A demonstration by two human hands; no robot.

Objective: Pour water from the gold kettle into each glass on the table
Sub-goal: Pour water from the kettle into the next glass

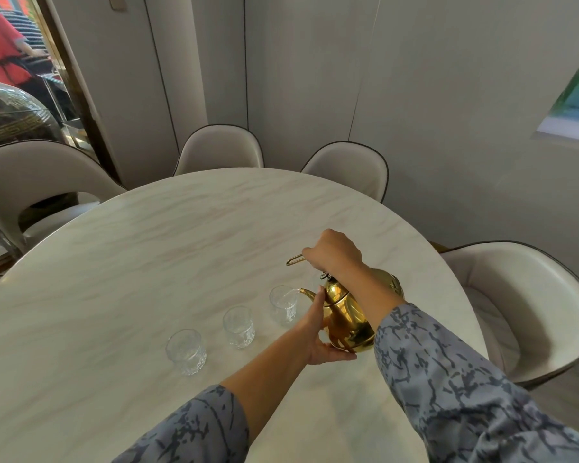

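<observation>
Our right hand grips the handle of the gold kettle while our left hand cups its belly for steadiness, tipping the spout over the rightmost glass on the table.

A round, pale marble-patterned counter carries three clear ribbed glasses in a diagonal row: one glass just beyond the left hand, a middle glass, and the outermost glass farther left.
</observation>
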